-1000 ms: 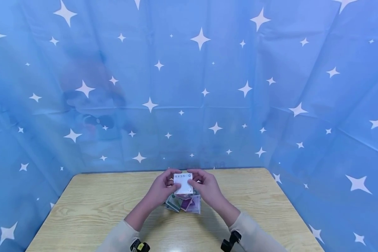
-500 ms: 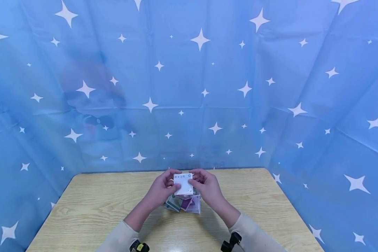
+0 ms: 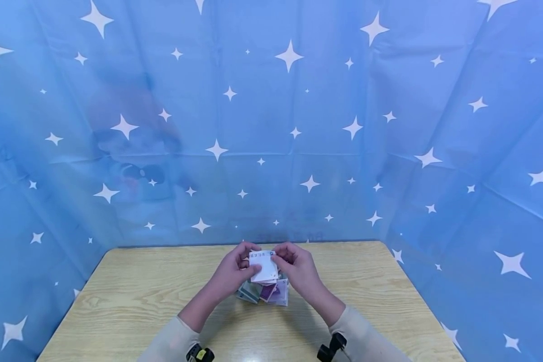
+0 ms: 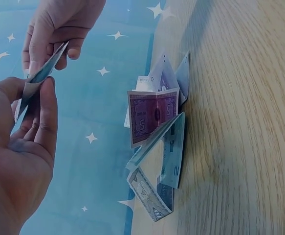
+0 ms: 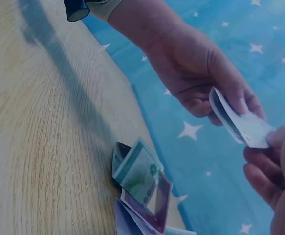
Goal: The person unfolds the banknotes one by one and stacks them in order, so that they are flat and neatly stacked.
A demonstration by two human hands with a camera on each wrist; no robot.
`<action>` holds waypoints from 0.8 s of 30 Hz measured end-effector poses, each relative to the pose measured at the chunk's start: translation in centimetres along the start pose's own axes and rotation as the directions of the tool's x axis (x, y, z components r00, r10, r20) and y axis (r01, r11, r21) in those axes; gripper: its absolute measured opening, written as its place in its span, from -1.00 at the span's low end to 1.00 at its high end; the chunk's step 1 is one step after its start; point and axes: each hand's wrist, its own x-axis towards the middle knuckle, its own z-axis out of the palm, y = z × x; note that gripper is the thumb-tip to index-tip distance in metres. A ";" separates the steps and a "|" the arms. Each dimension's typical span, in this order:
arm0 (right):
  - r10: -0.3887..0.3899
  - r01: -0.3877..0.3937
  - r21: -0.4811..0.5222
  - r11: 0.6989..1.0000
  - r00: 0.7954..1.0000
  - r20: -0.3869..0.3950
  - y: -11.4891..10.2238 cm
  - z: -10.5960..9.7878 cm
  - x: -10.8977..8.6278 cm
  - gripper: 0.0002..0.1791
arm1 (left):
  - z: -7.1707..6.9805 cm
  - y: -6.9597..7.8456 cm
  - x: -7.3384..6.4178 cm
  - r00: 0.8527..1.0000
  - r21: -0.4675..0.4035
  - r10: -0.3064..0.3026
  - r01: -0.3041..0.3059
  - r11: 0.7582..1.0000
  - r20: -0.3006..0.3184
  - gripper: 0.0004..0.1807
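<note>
Between both hands, above the table, is a folded banknote (image 3: 263,267), its pale printed face showing in the head view. My left hand (image 3: 232,272) pinches its left side between thumb and fingers. At the opposite edge, my right hand (image 3: 299,270) pinches with thumb and fingers too. The left wrist view shows the folded note (image 4: 43,73) nearly edge-on, with a bluish-green side. Under the hands lies a loose pile of folded banknotes: a purple one (image 4: 144,117) marked 5, a green one (image 5: 141,172), a grey one (image 4: 149,195) and a lavender one (image 3: 279,293).
The wooden table (image 3: 154,286) runs up to a blue star-patterned curtain (image 3: 262,125) behind and at both sides. The piled notes stand partly propped on their folds. A small black device (image 3: 331,347) is strapped at the right sleeve, another device (image 3: 200,353) at the left.
The held note's near edge has shifted slightly toward the body, and another layer shows below it. The right fingers have moved a little along its edge. The pile stays in place.
</note>
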 end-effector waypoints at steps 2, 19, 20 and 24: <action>-0.009 0.009 -0.003 1.000 1.000 0.000 0.0 0.0 0.0 -0.95 | 0.0 0.0 0.0 1.000 -0.016 -0.004 0.004 1.000 0.013 -0.61; -0.060 0.060 -0.026 0.998 0.998 0.001 -0.3 -0.3 -0.4 -0.96 | -0.1 0.2 -0.1 0.994 -0.056 -0.014 0.020 0.998 0.110 -0.58; -0.063 0.063 -0.022 0.998 0.998 0.001 -0.3 -0.3 -0.4 -0.96 | -0.1 0.2 -0.1 0.994 -0.059 -0.011 0.018 0.998 0.110 -0.58; -0.075 0.075 -0.007 0.997 0.997 -0.004 -0.3 -0.4 -0.5 -0.95 | -0.1 0.2 -0.1 0.994 -0.058 0.003 0.003 0.998 0.113 -0.58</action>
